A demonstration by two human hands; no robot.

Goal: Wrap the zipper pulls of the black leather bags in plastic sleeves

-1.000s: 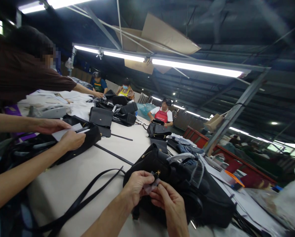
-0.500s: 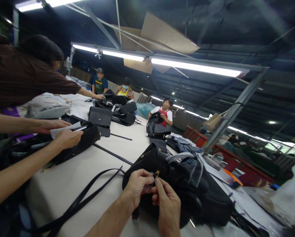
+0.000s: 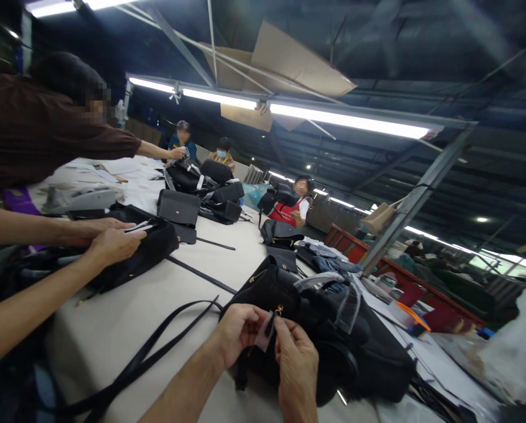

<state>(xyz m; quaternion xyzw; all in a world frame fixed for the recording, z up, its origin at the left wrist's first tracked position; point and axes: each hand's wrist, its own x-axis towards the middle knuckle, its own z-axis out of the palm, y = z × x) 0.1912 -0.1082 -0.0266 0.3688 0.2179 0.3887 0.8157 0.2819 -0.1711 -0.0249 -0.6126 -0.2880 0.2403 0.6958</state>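
Note:
A black bag (image 3: 368, 346) lies on the table in front of me, its handle (image 3: 318, 281) wrapped in clear plastic. From a gold ring on the bag hangs a dark zipper pull (image 3: 270, 324), with a small translucent plastic piece (image 3: 263, 339) around or beside it; I cannot tell which. My left hand (image 3: 238, 335) is closed, pinching the plastic piece at its left edge. My right hand (image 3: 297, 364) pinches the top of the pull with thumb and forefinger, just under the ring.
At left, a co-worker's hands (image 3: 113, 238) hold white strips over another black bag (image 3: 134, 264). Another person's arm (image 3: 157, 151) reaches across behind. Black straps (image 3: 157, 341) lie left of my bag. More black bags (image 3: 178, 208) and a red-aproned person (image 3: 289, 211) are farther back.
My left hand has shifted slightly left, and more of the plastic piece and the pull now shows between my hands. The neighbour's white sheet has folded down. The far red-aproned person has raised a bag.

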